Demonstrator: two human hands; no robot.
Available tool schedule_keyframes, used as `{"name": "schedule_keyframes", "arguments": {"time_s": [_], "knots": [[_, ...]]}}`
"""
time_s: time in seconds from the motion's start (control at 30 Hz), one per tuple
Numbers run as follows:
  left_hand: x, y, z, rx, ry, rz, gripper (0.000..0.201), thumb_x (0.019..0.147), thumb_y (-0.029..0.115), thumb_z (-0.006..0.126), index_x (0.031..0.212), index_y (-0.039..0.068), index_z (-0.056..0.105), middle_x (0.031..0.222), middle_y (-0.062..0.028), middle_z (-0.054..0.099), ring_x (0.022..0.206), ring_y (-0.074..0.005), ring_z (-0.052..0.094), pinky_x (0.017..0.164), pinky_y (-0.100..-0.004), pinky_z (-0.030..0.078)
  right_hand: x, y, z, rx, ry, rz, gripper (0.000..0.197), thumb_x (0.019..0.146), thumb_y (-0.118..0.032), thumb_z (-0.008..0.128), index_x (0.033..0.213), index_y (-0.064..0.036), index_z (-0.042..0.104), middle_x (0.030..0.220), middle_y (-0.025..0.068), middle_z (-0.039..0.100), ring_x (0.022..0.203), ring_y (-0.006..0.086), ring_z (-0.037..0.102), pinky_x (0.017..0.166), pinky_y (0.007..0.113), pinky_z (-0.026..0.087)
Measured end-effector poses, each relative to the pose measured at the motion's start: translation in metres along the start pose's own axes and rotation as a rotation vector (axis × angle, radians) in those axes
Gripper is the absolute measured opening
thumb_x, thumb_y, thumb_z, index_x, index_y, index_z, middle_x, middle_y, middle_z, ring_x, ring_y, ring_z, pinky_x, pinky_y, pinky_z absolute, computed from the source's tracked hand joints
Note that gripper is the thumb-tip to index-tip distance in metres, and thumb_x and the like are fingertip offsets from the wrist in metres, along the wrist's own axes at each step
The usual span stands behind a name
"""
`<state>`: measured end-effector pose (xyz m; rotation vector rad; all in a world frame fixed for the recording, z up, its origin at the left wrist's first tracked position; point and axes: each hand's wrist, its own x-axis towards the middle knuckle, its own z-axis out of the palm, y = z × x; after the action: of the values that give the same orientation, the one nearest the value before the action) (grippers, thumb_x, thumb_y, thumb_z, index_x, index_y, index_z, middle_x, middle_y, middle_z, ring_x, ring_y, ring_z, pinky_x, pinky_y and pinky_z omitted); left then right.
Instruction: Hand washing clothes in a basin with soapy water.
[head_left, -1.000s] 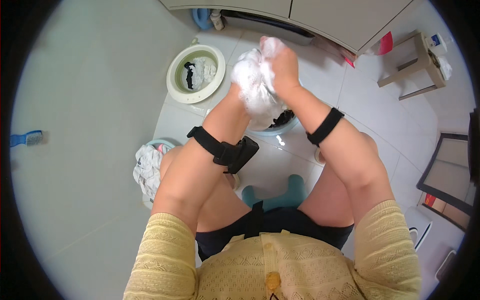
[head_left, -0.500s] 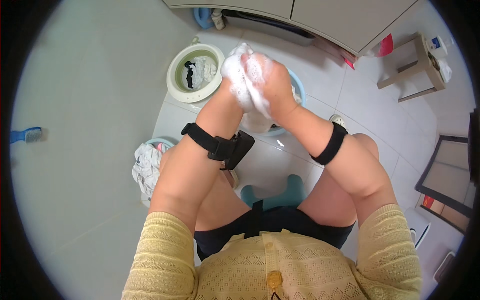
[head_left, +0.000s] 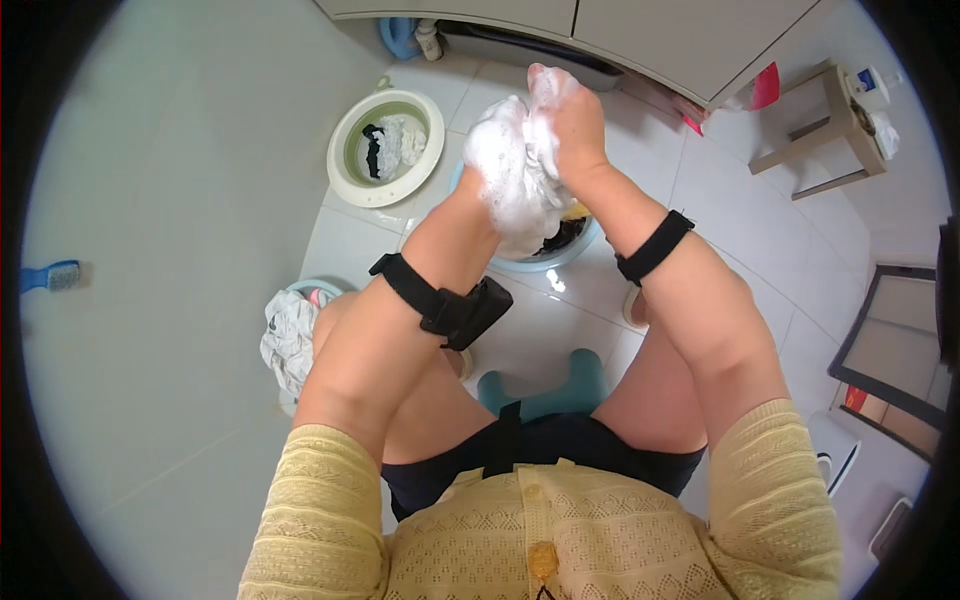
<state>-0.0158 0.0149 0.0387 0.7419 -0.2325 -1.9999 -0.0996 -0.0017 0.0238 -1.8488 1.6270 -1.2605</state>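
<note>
A soapy white cloth point(head_left: 530, 205) hangs bunched between my two hands, above a light-blue basin point(head_left: 545, 266). My left hand point(head_left: 496, 145) is thick with foam and closed on the cloth; the suds cover most of its fingers. Beside it, my right hand point(head_left: 580, 125) is curled in a fist around another part of the cloth, foam over its fingers. Inside the basin, dark fabric point(head_left: 570, 236) and a bit of something yellow show below the cloth. My hands and the cloth hide the rest of the basin.
Left of the basin stands a green-and-white tub point(head_left: 338, 165) holding black and white laundry. White clothes point(head_left: 287, 335) fill another basin by my left leg. A teal stool point(head_left: 545, 390) is beneath me. Cabinets point(head_left: 680, 45) line the far side; a wooden stool point(head_left: 835, 130) stands far right.
My hands, pressed together before, have moved apart, the right one up and to the right. The cloth now shows between them, and more of the basin is visible.
</note>
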Motion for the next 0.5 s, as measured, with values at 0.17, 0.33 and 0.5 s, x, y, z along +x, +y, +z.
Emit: {"name": "schedule_keyframes", "arguments": {"time_s": [0.17, 0.33, 0.5], "knots": [[0.024, 0.022, -0.058, 0.073, -0.407, -0.047, 0.02, 0.086, 0.022, 0.037, 0.088, 0.006, 0.048, 0.086, -0.0099, 0.055, 0.078, -0.021, 0.054, 0.069, -0.0328, 0.046, -0.028, -0.032, 0.015, 0.306, -0.079, -0.086, 0.014, 0.069, -0.011, 0.055, 0.08, -0.003, 0.056, 0.067, 0.0163, 0.053, 0.058, 0.0268, 0.045, 0.061, 0.029, 0.041], [0.018, 0.009, -0.031, 0.02, -0.268, -0.04, 0.022, 0.087, 0.021, 0.036, 0.091, 0.004, 0.048, 0.084, -0.0102, 0.056, 0.079, -0.021, 0.056, 0.066, -0.0335, 0.049, 0.013, 0.015, 0.006, 0.05, -0.045, 0.04, 0.02, 0.074, -0.027, 0.053, 0.078, -0.0067, 0.056, 0.074, 0.0157, 0.058, 0.074, 0.0348, 0.054, 0.062, 0.037, 0.043], [0.01, 0.016, -0.012, 0.245, -0.16, 0.186, 0.023, 0.086, 0.023, 0.037, 0.093, 0.004, 0.048, 0.084, -0.0096, 0.055, 0.075, -0.0204, 0.056, 0.065, -0.0328, 0.049, 0.033, 0.014, -0.003, 0.003, -0.224, -0.052, 0.031, 0.079, -0.032, 0.049, 0.081, -0.0028, 0.057, 0.071, 0.0134, 0.058, 0.064, 0.0263, 0.054, 0.062, 0.03, 0.041]]}}
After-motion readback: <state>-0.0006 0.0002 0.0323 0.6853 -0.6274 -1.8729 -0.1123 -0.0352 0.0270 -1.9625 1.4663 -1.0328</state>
